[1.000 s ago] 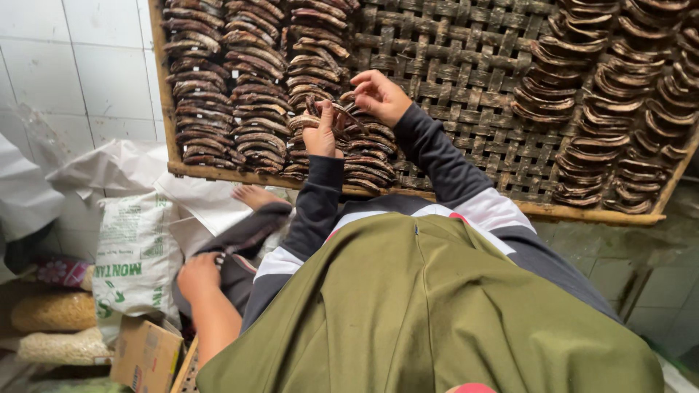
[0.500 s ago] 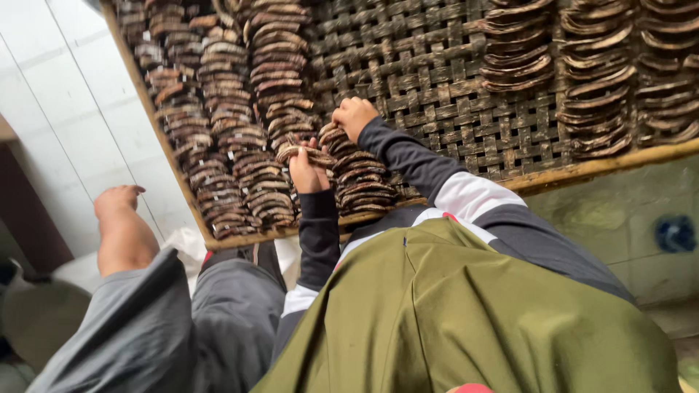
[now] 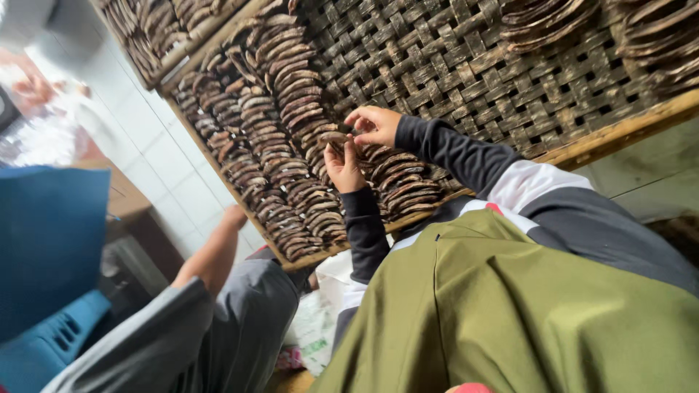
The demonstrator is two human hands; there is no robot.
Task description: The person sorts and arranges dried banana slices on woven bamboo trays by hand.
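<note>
My left hand (image 3: 344,166) and right hand (image 3: 375,125) pinch one dark curved piece (image 3: 334,137) together — above rows of like pieces (image 3: 291,109) on a woven tray (image 3: 466,65). A co-worker's arm (image 3: 211,251) reaches nearby.

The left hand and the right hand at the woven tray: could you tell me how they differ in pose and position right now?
The left hand is raised with its fingers pointing up toward the dark curved piece, while the right hand curls over that piece from above. The left hand sits lower over the packed rows of curved pieces; the right hand lies nearer the bare weave of the woven tray. Both wear dark sleeves and meet at the same piece.
</note>
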